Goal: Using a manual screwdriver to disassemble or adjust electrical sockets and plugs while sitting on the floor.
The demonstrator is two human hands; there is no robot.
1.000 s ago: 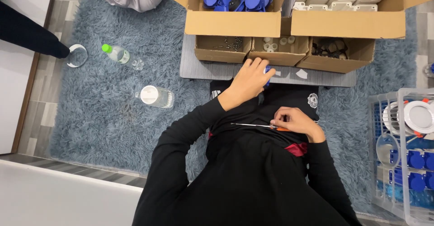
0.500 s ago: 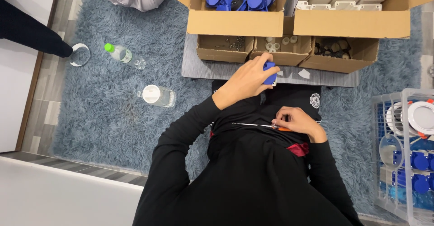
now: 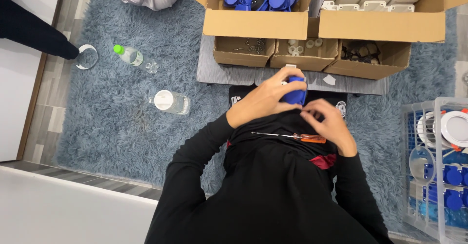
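Your left hand (image 3: 265,102) is curled tight around the blue plastic part (image 3: 294,91), which sits above your lap at the centre of the view, just short of the grey board (image 3: 219,73). Your right hand (image 3: 327,124) is loosely bent with nothing in it, its fingertips meeting the part's lower edge at about 5 o'clock from it. The part shows only past your knuckles, so as I judge it a small piece could slip off unseen and vanish into the shaggy blue rug (image 3: 122,107).

The orange-handled screwdriver (image 3: 292,136) lies loose across your lap at 6 o'clock from the part. It rests on soft cloth, and a shift of your legs could roll it off.

Around you, largest first: two big cardboard boxes at 12 o'clock, one of blue parts (image 3: 258,10) and one of white housings (image 3: 380,10), three small trays (image 3: 302,53) below them. A wire basket (image 3: 429,175) stands at 3 o'clock. Two clear bottles (image 3: 170,101) lie on the rug at 9 to 10 o'clock, near your left elbow if it swings wide. Another person's dark sleeve (image 3: 34,29) reaches in at 10 o'clock.
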